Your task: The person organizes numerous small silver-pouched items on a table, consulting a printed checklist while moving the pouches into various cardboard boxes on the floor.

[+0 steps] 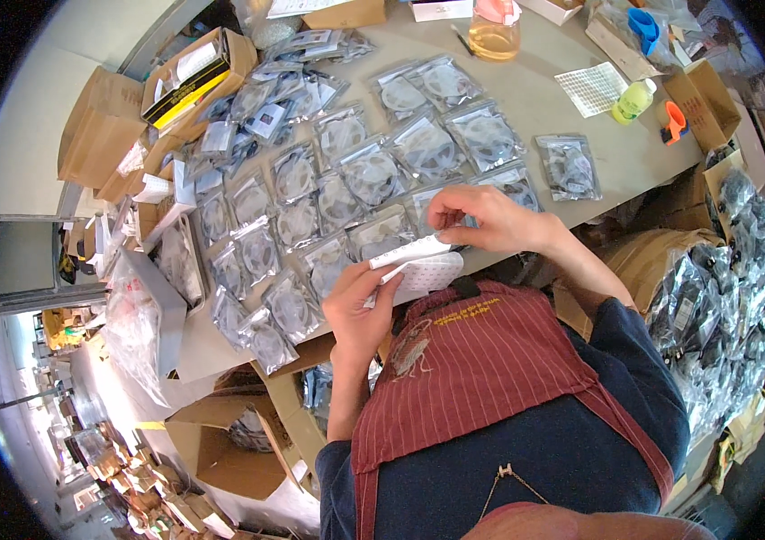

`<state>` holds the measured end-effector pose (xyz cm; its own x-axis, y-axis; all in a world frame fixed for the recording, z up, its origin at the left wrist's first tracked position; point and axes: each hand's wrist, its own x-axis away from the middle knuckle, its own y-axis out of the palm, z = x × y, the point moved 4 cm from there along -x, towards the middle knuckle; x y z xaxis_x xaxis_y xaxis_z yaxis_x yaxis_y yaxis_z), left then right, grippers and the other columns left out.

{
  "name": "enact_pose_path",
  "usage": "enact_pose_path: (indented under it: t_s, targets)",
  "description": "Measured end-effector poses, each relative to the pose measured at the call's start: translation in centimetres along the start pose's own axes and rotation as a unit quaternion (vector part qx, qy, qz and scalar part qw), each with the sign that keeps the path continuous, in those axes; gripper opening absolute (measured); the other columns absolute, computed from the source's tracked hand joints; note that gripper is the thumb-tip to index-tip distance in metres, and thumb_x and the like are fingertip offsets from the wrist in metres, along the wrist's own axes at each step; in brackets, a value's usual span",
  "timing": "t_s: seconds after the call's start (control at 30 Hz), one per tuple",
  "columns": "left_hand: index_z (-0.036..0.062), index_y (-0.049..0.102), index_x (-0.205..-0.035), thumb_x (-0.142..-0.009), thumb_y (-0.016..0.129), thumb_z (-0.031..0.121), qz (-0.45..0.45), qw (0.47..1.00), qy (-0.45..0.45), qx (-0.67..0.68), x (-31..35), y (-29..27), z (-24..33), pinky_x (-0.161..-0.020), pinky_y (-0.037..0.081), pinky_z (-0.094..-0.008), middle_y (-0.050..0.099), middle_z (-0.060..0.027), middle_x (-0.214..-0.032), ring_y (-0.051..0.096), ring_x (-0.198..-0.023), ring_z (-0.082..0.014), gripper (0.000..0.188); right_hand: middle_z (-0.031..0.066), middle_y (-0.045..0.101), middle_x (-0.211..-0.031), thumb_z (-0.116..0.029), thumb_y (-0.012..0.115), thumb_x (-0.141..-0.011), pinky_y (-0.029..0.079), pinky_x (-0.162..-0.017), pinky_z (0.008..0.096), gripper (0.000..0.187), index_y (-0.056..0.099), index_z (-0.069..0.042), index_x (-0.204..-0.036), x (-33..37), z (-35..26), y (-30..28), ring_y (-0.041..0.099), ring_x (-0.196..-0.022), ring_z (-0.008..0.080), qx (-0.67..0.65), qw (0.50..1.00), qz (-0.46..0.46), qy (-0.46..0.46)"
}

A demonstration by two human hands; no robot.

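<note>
Paper sheet, white and printed, bent up between us! Our left hand grips its left end; our right hand has its fingers curled at the far end, and whether they pinch it we can't tell. Looks like label-peeling: we'd hold the left steady, fold the backing sharply, lift slowly. Just beyond both hands, clear bags cover the surface; we'd want them smoothed flat.

label sheet: smooth paper | bags: glossy plastic | apron: matt cloth
</note>
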<state>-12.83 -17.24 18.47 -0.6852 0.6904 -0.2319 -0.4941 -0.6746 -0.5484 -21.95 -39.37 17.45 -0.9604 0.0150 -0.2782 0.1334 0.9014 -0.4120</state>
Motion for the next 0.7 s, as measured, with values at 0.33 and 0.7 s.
enact_pose_path:
  t_s: [0.33, 0.7]
  targets:
    - [-0.0009, 0.075, -0.099, -0.079, 0.078, -0.001, 0.001, 1.000, 0.002, -0.001, -0.6, 0.5, 0.5, -0.064, 0.048, -0.0256, 0.069, -0.0087, -0.091, 0.060, -0.075, -0.0123, 0.020, 0.0110, 0.061, -0.092, 0.000, 0.069, -0.082, 0.051, -0.073, 0.0405, 0.017, 0.060, -0.004, -0.095, 0.0, -0.2, 1.0, 0.062, -0.085, 0.0326, 0.126, 0.991, 0.022, -0.035]
    - [-0.0030, 0.073, -0.099, -0.081, 0.076, 0.002, 0.028, 0.973, -0.173, 0.148, -1.9, -0.4, -6.3, -0.060, 0.034, -0.0220, 0.054, 0.0075, -0.078, 0.042, -0.069, -0.0039, 0.018, 0.0109, 0.067, -0.099, 0.003, 0.071, -0.077, 0.054, -0.077, 0.0375, 0.019, 0.068, -0.004, -0.095, 0.7, 0.8, -1.3, 0.066, -0.090, 0.0313, 0.154, 0.978, 0.110, -0.085]
